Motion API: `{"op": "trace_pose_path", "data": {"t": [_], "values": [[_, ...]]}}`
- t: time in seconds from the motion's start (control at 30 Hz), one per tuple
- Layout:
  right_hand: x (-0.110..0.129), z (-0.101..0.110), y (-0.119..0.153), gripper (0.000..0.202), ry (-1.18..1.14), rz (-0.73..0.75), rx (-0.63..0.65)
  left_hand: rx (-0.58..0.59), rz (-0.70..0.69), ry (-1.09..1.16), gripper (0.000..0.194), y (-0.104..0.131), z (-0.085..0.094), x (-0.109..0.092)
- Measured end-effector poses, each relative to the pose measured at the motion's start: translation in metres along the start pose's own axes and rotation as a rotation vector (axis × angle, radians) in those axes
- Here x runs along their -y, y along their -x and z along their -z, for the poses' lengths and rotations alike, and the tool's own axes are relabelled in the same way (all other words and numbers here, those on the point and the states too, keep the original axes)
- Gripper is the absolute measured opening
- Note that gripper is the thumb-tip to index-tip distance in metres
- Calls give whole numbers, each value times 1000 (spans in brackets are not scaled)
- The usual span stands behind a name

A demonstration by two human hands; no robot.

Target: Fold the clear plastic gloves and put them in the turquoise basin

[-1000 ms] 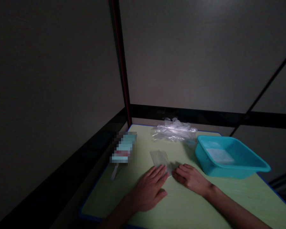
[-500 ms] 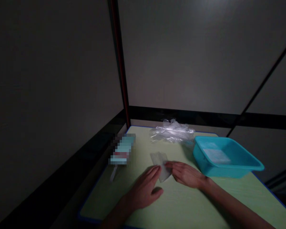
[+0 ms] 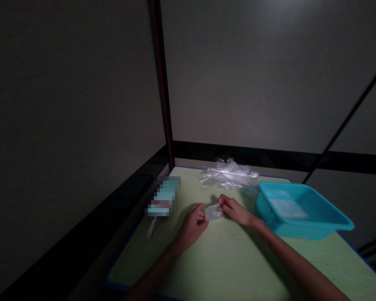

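Between my hands is a small, translucent whitish plastic bag (image 3: 214, 212), held at both sides over the table. My left hand (image 3: 194, 221) pinches its left edge between thumb and fingers. My right hand (image 3: 233, 208) grips its upper right corner, fingers curled together. Whether anything lies inside the bag I cannot tell. Beyond the hands rests a crumpled heap of clear plastic bags (image 3: 230, 174). To the right stands a turquoise plastic basin (image 3: 301, 228) with flat whitish pieces (image 3: 288, 208) lying in it.
The pale green table (image 3: 235, 267) has a blue edge and stands in a corner against grey walls. At its left side lies a pixelated light-blue object (image 3: 164, 198) with a whitish strip (image 3: 151, 228) at its near end.
The bag lay flat under my fingers before; now both hands pinch it by its sides, and it looks lifted and turned. My right hand has moved farther away. The view has shifted slightly.
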State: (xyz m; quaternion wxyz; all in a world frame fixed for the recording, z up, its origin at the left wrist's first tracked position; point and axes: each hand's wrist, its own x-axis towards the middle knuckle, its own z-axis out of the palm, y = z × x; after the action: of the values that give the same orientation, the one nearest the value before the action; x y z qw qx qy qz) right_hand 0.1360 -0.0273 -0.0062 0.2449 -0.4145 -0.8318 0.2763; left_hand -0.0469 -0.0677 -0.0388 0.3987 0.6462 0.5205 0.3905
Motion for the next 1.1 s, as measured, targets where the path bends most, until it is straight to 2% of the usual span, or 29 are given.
{"op": "trace_pose_path", "data": {"t": [0.13, 0.27, 0.37, 0.5, 0.57, 0.67, 0.73, 0.9, 1.03, 1.1], "values": [[-13, -9, -22, 8, -89, -100, 19, -76, 62, 18, 39, -19, 1, 5], [-20, -16, -29, 8, -120, -159, -10, -87, 147, 41, 40, -27, 1, 6], [-18, -16, -23, 10, -94, -164, -124, -59, 218, 75, 41, -31, 1, 4], [-2, -15, -4, 19, -7, -111, -297, -10, 305, 134, 41, -35, 3, -1], [7, -16, 6, 23, 37, -38, -266, 4, 339, 157, 41, -35, 5, -4], [16, -23, 14, 38, 227, 130, -97, 22, 369, 171, 42, -34, 7, -9], [17, -29, 15, 47, 379, 179, 1, 35, 377, 169, 41, -34, 8, -12], [10, -38, 13, 54, 527, 113, 102, 64, 382, 110, 35, -35, 12, -19], [6, -39, 13, 54, 545, 106, 109, 71, 355, 16, 33, -34, 18, -18], [6, -39, 14, 53, 545, 112, 100, 37, 310, -55, 33, -28, 20, -17]]}}
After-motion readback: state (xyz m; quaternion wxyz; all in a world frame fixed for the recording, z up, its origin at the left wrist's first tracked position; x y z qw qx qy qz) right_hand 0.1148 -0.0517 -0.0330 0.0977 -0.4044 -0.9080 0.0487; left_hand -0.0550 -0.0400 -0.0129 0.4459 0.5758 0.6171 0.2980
